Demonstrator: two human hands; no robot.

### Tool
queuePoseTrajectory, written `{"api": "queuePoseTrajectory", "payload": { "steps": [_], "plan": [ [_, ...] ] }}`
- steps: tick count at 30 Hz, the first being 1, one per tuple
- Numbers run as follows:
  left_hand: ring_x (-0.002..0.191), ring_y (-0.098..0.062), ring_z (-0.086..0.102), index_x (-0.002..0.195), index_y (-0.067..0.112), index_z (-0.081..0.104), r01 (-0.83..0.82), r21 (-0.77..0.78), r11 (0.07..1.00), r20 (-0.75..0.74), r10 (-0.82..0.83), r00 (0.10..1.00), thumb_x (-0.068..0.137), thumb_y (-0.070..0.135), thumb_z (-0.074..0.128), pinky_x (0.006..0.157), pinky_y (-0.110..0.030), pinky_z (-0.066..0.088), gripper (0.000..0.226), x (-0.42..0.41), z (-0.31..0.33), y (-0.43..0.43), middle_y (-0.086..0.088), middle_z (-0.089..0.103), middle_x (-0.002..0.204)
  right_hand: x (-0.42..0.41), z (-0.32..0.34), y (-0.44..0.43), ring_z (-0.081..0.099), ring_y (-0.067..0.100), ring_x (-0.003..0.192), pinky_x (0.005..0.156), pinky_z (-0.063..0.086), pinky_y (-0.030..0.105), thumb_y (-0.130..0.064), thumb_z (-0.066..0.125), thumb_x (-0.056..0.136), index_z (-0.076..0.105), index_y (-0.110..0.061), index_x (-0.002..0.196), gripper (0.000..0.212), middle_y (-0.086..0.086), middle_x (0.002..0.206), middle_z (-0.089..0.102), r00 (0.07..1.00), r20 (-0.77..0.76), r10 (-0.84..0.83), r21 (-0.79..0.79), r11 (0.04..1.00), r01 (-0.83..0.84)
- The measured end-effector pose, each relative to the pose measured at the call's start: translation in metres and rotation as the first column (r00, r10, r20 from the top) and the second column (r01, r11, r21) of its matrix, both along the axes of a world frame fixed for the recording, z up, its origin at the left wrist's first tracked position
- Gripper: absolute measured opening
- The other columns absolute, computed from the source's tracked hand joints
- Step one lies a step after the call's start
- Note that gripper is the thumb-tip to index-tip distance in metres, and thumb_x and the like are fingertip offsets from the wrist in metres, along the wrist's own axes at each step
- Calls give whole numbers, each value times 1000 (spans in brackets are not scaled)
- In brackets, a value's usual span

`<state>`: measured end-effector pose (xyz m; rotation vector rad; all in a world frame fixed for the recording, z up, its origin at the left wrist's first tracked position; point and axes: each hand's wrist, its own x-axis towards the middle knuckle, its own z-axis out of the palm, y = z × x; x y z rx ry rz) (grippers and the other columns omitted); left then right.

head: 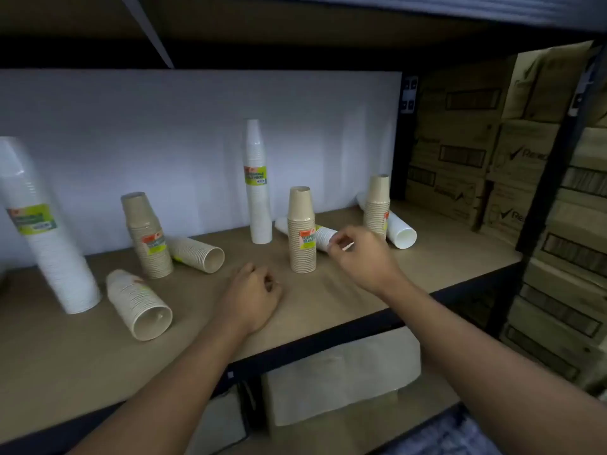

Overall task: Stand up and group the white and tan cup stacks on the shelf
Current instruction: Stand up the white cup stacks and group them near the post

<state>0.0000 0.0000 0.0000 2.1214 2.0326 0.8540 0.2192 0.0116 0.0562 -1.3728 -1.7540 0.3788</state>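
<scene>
Just right of centre, the toppled white paper cup stack (324, 237) lies pointing up-left, mouth toward the nearer right hand (361, 254), curled at its rim, grip unclear; the left hand (253, 297) rests loosely curled, empty.

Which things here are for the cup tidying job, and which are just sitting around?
For the job:
white cup stacks, two standing, two lying
tan cup stacks, three standing, two lying
the shelf

Just there:
cardboard boxes on the right
pale bundle under the shelf
</scene>
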Motion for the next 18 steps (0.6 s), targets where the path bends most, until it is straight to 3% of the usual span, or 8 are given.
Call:
{"api": "queuePoseTrajectory", "payload": {
  "steps": [3, 7, 13, 18],
  "plan": [
    [104, -23, 53, 96, 21, 65, 4, 22, 1000, -47, -3, 999, 90, 38, 54, 91, -38, 46, 21, -2, -2, 3, -1, 56, 103, 4, 2, 21, 54, 25, 112, 91, 46, 40, -37, 59, 87, 65, -18, 117, 36, 7, 116, 59, 933, 326, -153, 85, 988, 133],
    [104, -26, 53, 93, 20, 62, -1, 10, 1000, -53, 2, 999, 89, 38, 53, 93, -42, 45, 21, 0, -4, 5, -3, 56, 104, -1, -2, 34, 41, 33, 126, 99, 33, 46, -42, 54, 89, 49, -18, 128, 46, 11, 129, 50, 748, 639, -178, -14, 970, 242],
    [105, -28, 53, 93, 19, 62, -1, 14, 1000, -56, 2, 998, 89, 38, 52, 94, -42, 45, 21, 0, -4, 4, -5, 57, 105, -3, -9, 46, 45, 33, 120, 94, 30, 46, -28, 53, 89, 45, -22, 127, 40, 10, 124, 59, 659, 717, -227, -8, 943, 334],
    [105, -28, 52, 90, 20, 61, -6, 23, 1000, -58, 7, 998, 89, 36, 53, 93, -40, 45, 18, 1, -3, 3, -5, 58, 104, -1, -11, 43, 44, 33, 120, 96, 30, 45, -26, 56, 87, 44, -23, 129, 43, 10, 126, 58, 700, 675, -235, -30, 939, 344]
  ]
}}
